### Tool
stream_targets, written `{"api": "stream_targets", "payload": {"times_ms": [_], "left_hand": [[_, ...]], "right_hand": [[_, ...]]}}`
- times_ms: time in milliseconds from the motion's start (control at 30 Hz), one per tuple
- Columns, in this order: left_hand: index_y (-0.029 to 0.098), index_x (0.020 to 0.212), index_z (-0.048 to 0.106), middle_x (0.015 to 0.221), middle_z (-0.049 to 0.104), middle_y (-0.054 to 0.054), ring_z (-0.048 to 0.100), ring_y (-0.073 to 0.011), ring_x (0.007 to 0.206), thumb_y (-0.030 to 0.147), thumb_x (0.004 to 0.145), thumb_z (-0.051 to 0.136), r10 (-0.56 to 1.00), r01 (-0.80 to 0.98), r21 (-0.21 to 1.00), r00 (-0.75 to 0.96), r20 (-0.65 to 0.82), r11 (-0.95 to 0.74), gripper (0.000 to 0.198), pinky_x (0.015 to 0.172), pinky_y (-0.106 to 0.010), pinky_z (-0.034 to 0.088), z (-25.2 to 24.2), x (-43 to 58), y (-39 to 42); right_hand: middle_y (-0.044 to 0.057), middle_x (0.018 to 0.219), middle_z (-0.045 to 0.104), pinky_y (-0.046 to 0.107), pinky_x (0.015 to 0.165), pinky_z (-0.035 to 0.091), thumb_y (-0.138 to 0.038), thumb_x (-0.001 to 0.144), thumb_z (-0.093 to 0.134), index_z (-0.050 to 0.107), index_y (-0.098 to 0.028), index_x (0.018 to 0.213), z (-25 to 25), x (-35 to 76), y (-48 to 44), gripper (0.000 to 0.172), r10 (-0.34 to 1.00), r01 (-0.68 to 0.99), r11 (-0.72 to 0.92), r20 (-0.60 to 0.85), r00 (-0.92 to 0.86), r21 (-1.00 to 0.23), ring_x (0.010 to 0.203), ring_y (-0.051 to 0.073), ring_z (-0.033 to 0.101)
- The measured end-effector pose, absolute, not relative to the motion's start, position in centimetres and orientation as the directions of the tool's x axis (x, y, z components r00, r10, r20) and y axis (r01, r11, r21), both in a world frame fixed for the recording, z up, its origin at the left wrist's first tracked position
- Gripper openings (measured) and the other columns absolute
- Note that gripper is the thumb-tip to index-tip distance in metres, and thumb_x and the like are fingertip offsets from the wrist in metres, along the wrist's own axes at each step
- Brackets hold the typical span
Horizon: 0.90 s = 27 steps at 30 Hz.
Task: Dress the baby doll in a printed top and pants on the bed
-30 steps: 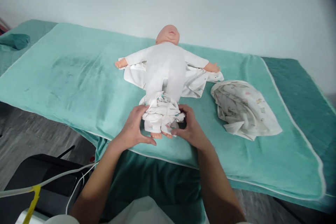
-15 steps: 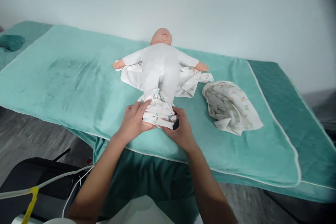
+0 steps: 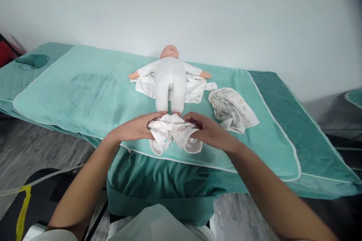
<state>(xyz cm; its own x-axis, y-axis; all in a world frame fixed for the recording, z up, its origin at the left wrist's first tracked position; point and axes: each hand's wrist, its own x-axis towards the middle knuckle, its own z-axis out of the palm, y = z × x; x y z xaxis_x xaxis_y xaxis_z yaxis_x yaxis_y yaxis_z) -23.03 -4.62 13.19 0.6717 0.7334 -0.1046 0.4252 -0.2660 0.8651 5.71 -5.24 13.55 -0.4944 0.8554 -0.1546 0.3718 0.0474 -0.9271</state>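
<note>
A baby doll point(image 3: 170, 79) in a plain white body lies on its back on a teal mat point(image 3: 93, 94), arms spread, legs bare of clothing. Under its torso lies an opened white garment point(image 3: 195, 91). Just below the doll's feet, both my hands hold a small pair of printed white baby trousers point(image 3: 172, 133). My left hand point(image 3: 135, 128) grips their left side with curled fingers. My right hand point(image 3: 207, 132) grips the right side, and the two trouser legs hang down between my hands.
A crumpled printed cloth point(image 3: 232, 109) lies right of the doll. The mat covers a darker teal table point(image 3: 299, 113) against a white wall. A small dark green cloth point(image 3: 32, 60) sits at the far left. A white cable point(image 3: 53, 175) and yellow tape point(image 3: 22, 211) lie low at left.
The trousers, bunched around the doll's lower legs before, have come off its feet toward me. Both hands moved back with them. The view has pulled away and tilted up.
</note>
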Motion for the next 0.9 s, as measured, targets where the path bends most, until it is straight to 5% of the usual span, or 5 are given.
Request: {"api": "stream_targets", "payload": {"times_ms": [200, 333, 500, 667, 900], "left_hand": [[0.023, 0.128, 0.069, 0.121, 0.072, -0.005, 0.066, -0.0225, 0.107, 0.055, 0.095, 0.065, 0.470, 0.508, 0.799, 0.819, -0.330, -0.323, 0.047, 0.086, -0.024, 0.048, 21.8, -26.4, -3.8], [0.022, 0.102, 0.074, 0.095, 0.072, -0.002, 0.063, -0.0180, 0.084, 0.058, 0.098, 0.057, 0.562, 0.601, 0.701, 0.755, -0.340, -0.384, 0.040, 0.070, -0.025, 0.042, 25.6, -26.3, -4.2], [0.021, 0.086, 0.071, 0.077, 0.063, 0.002, 0.055, -0.0138, 0.070, 0.049, 0.089, 0.070, 0.638, 0.661, 0.590, 0.711, -0.296, -0.464, 0.028, 0.066, -0.025, 0.038, 28.3, -25.5, -5.7], [0.021, 0.101, 0.074, 0.089, 0.067, 0.003, 0.056, -0.0116, 0.077, 0.041, 0.083, 0.077, 0.743, 0.658, 0.584, 0.656, -0.135, -0.475, 0.027, 0.077, -0.024, 0.042, 29.7, -25.7, -6.9], [0.017, 0.083, 0.069, 0.076, 0.060, 0.003, 0.059, -0.0131, 0.083, 0.038, 0.085, 0.074, 0.777, 0.641, 0.664, 0.613, -0.142, -0.384, 0.022, 0.091, -0.032, 0.049, 30.4, -26.2, -7.7]], "right_hand": [[0.005, 0.111, 0.074, 0.035, 0.076, 0.048, -0.055, 0.079, 0.077, 0.070, -0.028, 0.120, 22.5, 5.7, -3.9, 0.049, 0.601, 0.626, 0.379, -0.333, -0.727, -0.682, 0.093, 0.026, 0.066], [0.003, 0.096, 0.074, 0.034, 0.064, 0.043, -0.069, 0.082, 0.072, 0.072, -0.030, 0.110, 26.9, 4.0, -3.2, 0.048, 0.490, 0.634, 0.491, -0.413, -0.768, -0.597, 0.080, 0.025, 0.064], [0.001, 0.073, 0.061, 0.034, 0.058, 0.034, -0.074, 0.076, 0.077, 0.071, -0.030, 0.090, 29.3, 1.7, -2.8, 0.046, 0.555, 0.675, 0.577, -0.385, -0.737, -0.460, 0.065, 0.021, 0.054], [-0.001, 0.074, 0.057, 0.033, 0.060, 0.031, -0.073, 0.079, 0.075, 0.070, -0.028, 0.090, 30.3, 0.2, -3.2, 0.047, 0.653, 0.662, 0.586, -0.211, -0.727, -0.468, 0.064, 0.017, 0.048], [-0.002, 0.066, 0.052, 0.031, 0.061, 0.036, -0.064, 0.082, 0.080, 0.074, -0.027, 0.086, 30.8, -0.8, -3.7, 0.038, 0.603, 0.550, 0.596, -0.127, -0.788, -0.585, 0.066, 0.015, 0.050]]}}
